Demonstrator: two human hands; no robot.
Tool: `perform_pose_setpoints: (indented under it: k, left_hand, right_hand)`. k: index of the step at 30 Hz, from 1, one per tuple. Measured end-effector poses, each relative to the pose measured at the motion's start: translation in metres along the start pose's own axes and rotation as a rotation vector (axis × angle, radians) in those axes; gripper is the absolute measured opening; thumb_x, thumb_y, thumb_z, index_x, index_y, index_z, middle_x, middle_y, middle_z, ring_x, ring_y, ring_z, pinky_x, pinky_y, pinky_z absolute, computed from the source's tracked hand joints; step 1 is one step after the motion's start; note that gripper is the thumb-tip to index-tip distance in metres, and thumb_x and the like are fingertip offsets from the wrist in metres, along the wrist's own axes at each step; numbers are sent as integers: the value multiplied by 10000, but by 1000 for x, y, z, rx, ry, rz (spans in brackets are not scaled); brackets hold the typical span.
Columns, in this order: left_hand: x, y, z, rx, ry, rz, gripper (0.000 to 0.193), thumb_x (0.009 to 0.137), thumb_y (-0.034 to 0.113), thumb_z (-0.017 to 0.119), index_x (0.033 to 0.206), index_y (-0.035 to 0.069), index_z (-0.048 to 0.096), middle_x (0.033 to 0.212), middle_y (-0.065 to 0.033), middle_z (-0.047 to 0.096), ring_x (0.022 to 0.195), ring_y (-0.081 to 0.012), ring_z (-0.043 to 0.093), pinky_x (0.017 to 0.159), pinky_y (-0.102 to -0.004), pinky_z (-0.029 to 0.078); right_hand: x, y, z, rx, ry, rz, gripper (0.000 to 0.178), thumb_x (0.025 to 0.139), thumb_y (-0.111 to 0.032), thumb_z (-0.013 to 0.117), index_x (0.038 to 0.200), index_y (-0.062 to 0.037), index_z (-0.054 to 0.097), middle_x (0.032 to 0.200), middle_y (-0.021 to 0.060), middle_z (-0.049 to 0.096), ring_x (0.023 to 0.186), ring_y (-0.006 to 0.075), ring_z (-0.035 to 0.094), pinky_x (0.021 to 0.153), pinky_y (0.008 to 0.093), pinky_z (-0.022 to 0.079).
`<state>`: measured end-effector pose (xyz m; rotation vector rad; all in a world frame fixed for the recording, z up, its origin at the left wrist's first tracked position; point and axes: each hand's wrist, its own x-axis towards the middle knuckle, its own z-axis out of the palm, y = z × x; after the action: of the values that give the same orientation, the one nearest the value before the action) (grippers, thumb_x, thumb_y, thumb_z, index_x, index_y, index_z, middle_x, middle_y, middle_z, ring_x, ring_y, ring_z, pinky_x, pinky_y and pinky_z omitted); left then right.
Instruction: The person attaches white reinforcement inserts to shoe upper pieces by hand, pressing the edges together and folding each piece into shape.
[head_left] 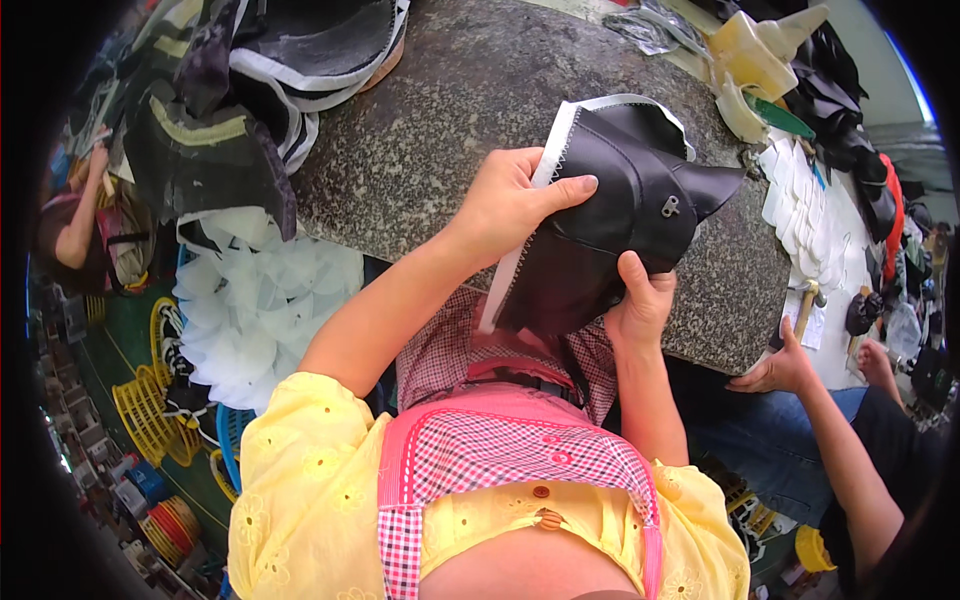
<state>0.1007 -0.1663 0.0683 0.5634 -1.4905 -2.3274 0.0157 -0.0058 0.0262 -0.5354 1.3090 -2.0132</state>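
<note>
A black leather boot upper (610, 190) is held up over the speckled stone worktop (400, 170). A white strip with zigzag stitching runs along its edge, and a small metal piece sits on its side. My left hand (510, 200) grips the upper by the white-edged side, thumb on top of the leather and fingers behind it. Lower down, my right hand (642, 300) pinches the near side, its thumb on the leather and its other fingers mostly hidden. The pointed end of the upper sticks out to the right.
More black uppers (210, 150) are heaped at the worktop's left end. White sheet pieces (265, 310) hang below them. A yellow bottle (755, 55) and overlapping white pieces (795, 200) lie along the right. A co-worker's hand (780, 370) is at the right edge, near a hammer (808, 302).
</note>
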Motion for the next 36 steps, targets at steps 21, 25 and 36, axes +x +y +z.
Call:
perform_pose_setpoints:
  k: [21, 25, 36]
  left_hand:
    - [0, 21, -39, -346, -327, -10, 254, 783, 188, 657, 929, -16, 622, 837, -48, 639, 722, -80, 581, 674, -212, 459]
    - [14, 88, -47, 324, -82, 419, 194, 811, 228, 613, 884, 49, 625, 838, -1, 632, 741, -73, 579, 675, -213, 459]
    - [-4, -13, -66, 2061, -541, 734, 328, 808, 163, 453, 1124, 155, 541, 1181, -79, 533, 1095, -215, 502, 901, -364, 397]
  right_hand:
    - [2, 9, 51, 750, -231, 304, 506, 848, -331, 541, 1247, -46, 419, 1196, 88, 522, 1103, 252, 489, 950, 406, 377]
    - [18, -21, 21, -131, -448, 180, 680, 765, -292, 662, 1308, -38, 341, 1129, 132, 545, 976, 191, 532, 789, 282, 443]
    - [-29, -54, 39, -620, -954, -297, 405, 680, -187, 714, 1016, 1, 590, 932, 127, 589, 826, 247, 556, 738, 320, 438]
